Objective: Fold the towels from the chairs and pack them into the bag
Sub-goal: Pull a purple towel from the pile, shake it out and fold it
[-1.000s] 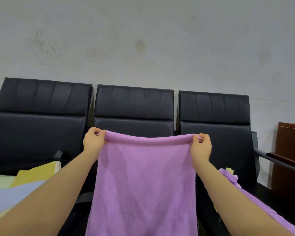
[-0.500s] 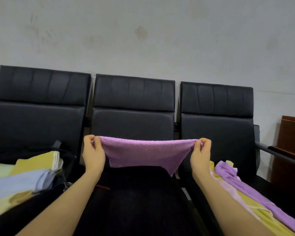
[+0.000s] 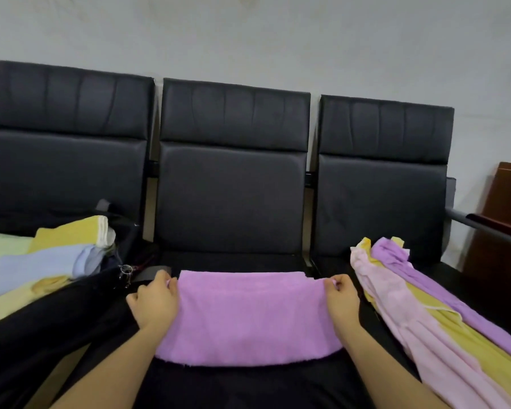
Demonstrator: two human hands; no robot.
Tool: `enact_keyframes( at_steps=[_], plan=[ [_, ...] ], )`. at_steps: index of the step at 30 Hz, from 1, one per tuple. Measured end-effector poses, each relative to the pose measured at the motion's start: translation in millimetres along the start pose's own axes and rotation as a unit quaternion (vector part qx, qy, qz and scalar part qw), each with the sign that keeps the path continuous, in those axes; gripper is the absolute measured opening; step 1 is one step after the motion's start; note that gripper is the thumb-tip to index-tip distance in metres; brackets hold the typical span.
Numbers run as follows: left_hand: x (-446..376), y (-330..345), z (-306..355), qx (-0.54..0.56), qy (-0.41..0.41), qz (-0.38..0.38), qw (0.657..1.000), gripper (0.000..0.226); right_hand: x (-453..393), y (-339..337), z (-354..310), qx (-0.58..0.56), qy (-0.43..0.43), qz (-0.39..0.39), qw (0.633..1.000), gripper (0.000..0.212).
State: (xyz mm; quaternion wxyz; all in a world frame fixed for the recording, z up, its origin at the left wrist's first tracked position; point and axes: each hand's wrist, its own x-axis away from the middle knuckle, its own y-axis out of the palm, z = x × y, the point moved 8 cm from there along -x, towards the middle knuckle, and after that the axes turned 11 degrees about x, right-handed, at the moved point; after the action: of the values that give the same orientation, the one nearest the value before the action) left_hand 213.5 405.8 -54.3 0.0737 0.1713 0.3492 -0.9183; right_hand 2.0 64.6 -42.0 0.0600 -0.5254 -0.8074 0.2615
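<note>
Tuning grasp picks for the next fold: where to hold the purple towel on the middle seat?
Its two far corners, pinched from the outer sides, as the left hand and right hand do. The purple towel lies flat, so only edges offer purchase.

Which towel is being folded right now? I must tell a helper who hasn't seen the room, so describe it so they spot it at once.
Find the row of three black chairs against the wall and look at the middle seat. The pink-purple towel lies spread flat there, its far corners pinched by the left hand and right hand. The other towels lie piled on the side seats, untouched.
</note>
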Motion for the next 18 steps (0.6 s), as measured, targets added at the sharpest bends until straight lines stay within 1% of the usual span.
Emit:
enact_keyframes(
  at_steps=[4,8,12,18],
  plan=[
    [-8,15,5,-0.089,0.055,-0.008,0.995,0.020,-6,11,8,0.074,-0.016,-0.029,0.997,0.012],
    [-25,29,19,-0.094,0.102,0.002,0.990,0.011,-21,20,1,0.093,-0.044,-0.019,0.995,0.012],
    [-44,40,32,-0.117,0.168,0.043,0.978,0.020,-44,32,-12,0.105,-0.057,0.001,0.993,0.012],
    [-74,58,30,-0.134,0.178,0.050,0.974,0.019,-76,64,-22,0.160,-0.091,-0.006,0.983,0.014]
  ],
)
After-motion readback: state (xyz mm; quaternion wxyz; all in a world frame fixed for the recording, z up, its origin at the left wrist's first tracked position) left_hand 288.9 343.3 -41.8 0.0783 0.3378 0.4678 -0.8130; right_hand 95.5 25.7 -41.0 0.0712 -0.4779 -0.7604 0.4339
